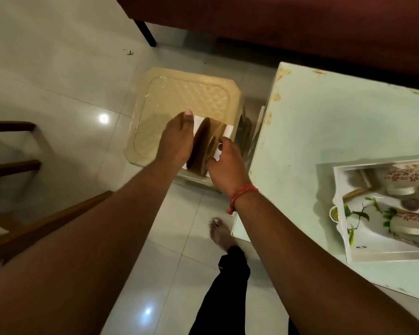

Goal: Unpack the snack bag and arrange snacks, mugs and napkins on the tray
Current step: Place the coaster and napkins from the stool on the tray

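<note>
A brown arched napkin holder (201, 146) with white napkins (228, 131) in it stands on the near right part of a beige plastic stool (186, 95). My left hand (177, 139) grips the holder's left side, with its fingers hidden behind the hand. My right hand (224, 160) pinches the holder's right side with curled fingers. At the right, a white tray (339, 189) lies on the pale table (324, 122). Two floral mugs lie on their sides in it, one mug (402, 180) further back and the other mug (409, 226) nearer.
A dark red sofa (276, 25) runs along the top. A wooden frame (12, 165) stands at the left. The floor is glossy white tile, and my bare foot (219, 234) stands between the stool and the table. A leafy sprig (358, 216) lies in the tray.
</note>
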Available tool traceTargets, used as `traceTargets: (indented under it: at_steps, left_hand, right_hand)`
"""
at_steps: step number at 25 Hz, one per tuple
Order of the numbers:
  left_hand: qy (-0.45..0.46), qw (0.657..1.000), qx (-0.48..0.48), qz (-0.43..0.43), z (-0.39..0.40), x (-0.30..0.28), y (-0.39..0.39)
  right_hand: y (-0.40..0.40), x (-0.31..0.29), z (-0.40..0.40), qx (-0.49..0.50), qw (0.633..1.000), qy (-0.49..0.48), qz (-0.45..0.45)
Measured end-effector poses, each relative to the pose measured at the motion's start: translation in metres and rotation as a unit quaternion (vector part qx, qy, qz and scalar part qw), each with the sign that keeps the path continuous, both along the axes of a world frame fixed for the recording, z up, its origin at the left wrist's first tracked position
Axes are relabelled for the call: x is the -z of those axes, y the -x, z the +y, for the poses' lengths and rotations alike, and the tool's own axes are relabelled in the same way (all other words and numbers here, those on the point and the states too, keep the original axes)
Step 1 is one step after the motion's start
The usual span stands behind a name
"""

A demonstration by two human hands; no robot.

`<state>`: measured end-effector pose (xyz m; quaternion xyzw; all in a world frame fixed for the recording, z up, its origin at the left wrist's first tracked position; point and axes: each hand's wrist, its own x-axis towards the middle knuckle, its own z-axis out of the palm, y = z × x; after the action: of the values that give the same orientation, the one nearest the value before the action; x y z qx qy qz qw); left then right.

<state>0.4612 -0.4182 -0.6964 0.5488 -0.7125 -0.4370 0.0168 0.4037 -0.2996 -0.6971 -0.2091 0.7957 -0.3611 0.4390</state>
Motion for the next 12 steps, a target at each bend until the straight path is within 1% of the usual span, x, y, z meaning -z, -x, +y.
traceTargets:
  at_steps: [1, 2, 3, 5, 7, 9, 12]
  left_hand:
    - [-0.069, 0.997, -0.018, 0.009, -0.002, 0.002, -0.004]
    - [-0.109, 0.994, -0.016, 0.007, -0.004, 0.006, -0.007]
    - [-0.126, 0.992, -0.012, -0.001, -0.004, 0.006, -0.009]
    - [-0.131, 0.991, -0.017, -0.002, -0.002, 0.004, -0.009]
    - [-0.111, 0.993, -0.026, 0.019, 0.010, -0.006, -0.003]
    - [-0.093, 0.994, -0.027, 0.042, 0.027, -0.018, 0.003]
    - [-0.095, 0.992, -0.033, 0.079, 0.070, -0.033, 0.013]
  right_hand:
    - [-0.004, 0.004, -0.009, 0.019, 0.999, 0.003, -0.026]
    - [-0.007, 0.009, -0.016, 0.034, 0.998, 0.005, -0.043]
    - [-0.009, 0.013, -0.019, 0.049, 0.997, 0.007, -0.055]
    - [-0.011, 0.013, -0.020, 0.067, 0.995, 0.014, -0.066]
    - [-0.007, 0.006, -0.011, 0.079, 0.994, 0.027, -0.072]
    - [-0.002, -0.003, 0.005, 0.091, 0.992, 0.048, -0.076]
    - [0.010, -0.017, 0.046, 0.090, 0.992, 0.062, -0.061]
